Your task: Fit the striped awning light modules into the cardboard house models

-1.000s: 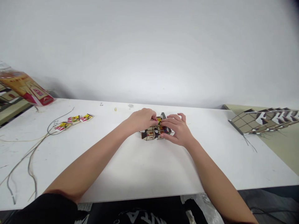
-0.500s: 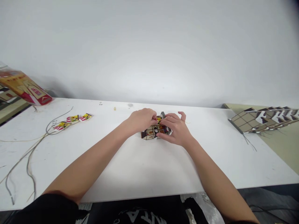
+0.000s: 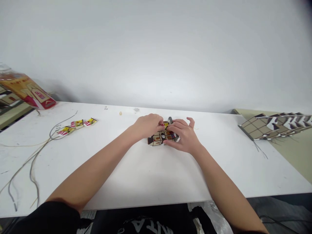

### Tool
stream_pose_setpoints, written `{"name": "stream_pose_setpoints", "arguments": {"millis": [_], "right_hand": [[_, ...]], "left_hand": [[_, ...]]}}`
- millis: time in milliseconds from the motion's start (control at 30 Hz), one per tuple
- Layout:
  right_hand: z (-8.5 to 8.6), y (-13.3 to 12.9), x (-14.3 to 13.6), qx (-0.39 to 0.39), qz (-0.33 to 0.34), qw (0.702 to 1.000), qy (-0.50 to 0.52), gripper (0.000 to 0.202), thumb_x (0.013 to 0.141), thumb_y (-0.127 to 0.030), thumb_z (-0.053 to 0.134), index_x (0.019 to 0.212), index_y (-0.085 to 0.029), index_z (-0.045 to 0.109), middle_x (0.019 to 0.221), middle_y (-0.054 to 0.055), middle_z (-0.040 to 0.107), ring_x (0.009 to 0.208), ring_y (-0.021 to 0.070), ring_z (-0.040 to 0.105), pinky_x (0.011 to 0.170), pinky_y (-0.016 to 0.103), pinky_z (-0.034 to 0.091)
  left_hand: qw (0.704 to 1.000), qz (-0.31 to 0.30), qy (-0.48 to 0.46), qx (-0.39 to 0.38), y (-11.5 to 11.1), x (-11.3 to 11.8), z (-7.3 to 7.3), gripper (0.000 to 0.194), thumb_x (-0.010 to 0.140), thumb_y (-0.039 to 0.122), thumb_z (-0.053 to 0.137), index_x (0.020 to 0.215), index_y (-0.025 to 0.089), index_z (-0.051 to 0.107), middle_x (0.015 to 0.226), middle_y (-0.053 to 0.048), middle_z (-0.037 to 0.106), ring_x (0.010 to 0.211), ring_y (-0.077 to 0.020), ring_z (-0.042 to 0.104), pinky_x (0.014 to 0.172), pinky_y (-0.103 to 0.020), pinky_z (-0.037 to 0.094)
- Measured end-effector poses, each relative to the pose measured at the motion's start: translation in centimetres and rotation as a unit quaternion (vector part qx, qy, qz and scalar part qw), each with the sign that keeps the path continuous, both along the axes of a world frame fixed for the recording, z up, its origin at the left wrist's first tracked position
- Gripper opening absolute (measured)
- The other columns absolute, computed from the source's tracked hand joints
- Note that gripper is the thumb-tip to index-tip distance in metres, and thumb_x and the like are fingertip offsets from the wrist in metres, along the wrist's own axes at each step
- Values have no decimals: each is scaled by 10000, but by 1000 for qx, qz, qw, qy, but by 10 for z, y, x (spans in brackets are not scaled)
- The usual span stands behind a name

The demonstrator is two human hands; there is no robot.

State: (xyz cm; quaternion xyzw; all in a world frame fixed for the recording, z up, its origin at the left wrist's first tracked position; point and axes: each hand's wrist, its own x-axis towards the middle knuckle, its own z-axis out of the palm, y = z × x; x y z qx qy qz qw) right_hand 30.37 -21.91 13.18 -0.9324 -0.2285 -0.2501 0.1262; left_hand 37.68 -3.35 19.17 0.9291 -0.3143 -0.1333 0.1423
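Note:
A small printed model house, cream with dark edges and orange windows, lies on the white table beneath both hands. My left hand is closed, its fingertips pinching a small yellow-and-red printed piece at the house's far side. From the right, my right hand grips the house, thumb on the near side and fingers over the top, with the little finger raised. The fingers cover much of the house, and I cannot tell whether the yellow piece is joined to it.
At left on the white table are several yellow-and-red pieces in a row, with loose grey and tan cords. A printed plastic bag stands far left. Several stacked model houses lie at the right edge. A wall rises behind.
Both hands hold almost the same pose on the house. The view has shifted very slightly; nothing else has visibly moved.

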Motion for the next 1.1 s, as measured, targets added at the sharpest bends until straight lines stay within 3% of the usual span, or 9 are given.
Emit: {"name": "stream_pose_setpoints", "arguments": {"millis": [267, 333, 400, 467, 567, 700, 900, 1100], "right_hand": [[-5, -11, 1, -17, 4, 998, -56, 530, 799, -627, 586, 1154, -233, 586, 1114, 50, 689, 1149, 289, 540, 1054, 496, 150], [-5, -14, 2, -15, -11, 998, -59, 596, 779, -652, 590, 1196, -228, 561, 1165, 65, 667, 1171, 300, 522, 1057, 491, 149], [-5, -17, 3, -14, -24, 998, -55, 648, 765, -670, 592, 1232, -225, 533, 1200, 73, 649, 1188, 308, 507, 1059, 486, 146], [-7, -19, 4, -14, -30, 998, -51, 693, 757, -688, 587, 1266, -224, 503, 1217, 78, 641, 1196, 313, 500, 1060, 484, 142], [-9, -21, 5, -14, -30, 998, -49, 750, 752, -715, 576, 1306, -221, 463, 1226, 89, 636, 1194, 318, 500, 1061, 487, 133], [-11, -23, 6, -13, -29, 998, -52, 813, 735, -740, 576, 1339, -215, 432, 1225, 106, 631, 1186, 326, 501, 1058, 493, 127], [-10, -24, 7, -26, -42, 998, -48, 865, 713, -774, 558, 1350, -205, 421, 1230, 111, 622, 1177, 329, 500, 1048, 502, 143], [-6, -23, 4, -19, -46, 997, -56, 923, 701, -774, 563, 1397, -200, 364, 1272, 136, 585, 1201, 340, 480, 1063, 508, 130]], "left_hand": [[998, -51, -14, -14, 10, 3, 1, 396, 880, 557, 407, 1002, 233, 599, 1082, -43, 618, 906, -192, 583, 693, -293, 407], [998, -62, -10, 1, 13, 2, 4, 566, 807, 682, 452, 1161, 252, 555, 1163, -64, 602, 966, -223, 584, 728, -307, 423], [998, -63, -1, 32, 15, 0, 6, 858, 671, 780, 543, 1341, 255, 430, 1256, -97, 565, 1058, -271, 564, 787, -333, 437], [996, -60, 5, 72, 15, -3, 8, 1097, 563, 793, 624, 1447, 238, 285, 1313, -131, 531, 1124, -307, 535, 853, -363, 438], [991, -59, 5, 123, 14, -6, 6, 1237, 514, 735, 695, 1497, 211, 157, 1340, -167, 507, 1154, -333, 518, 922, -397, 424], [988, -56, -13, 141, 12, -5, 1, 1173, 545, 623, 720, 1484, 198, 160, 1328, -175, 510, 1126, -329, 535, 913, -402, 434], [992, -67, -34, 103, 12, -2, -1, 1016, 594, 499, 674, 1451, 203, 215, 1213, -142, 567, 1020, -285, 571, 766, -332, 455], [981, -127, -146, 8, 14, 0, -1, 963, 618, 375, 632, 1466, 236, 197, 1299, -115, 498, 1110, -273, 501, 890, -373, 434]]}}
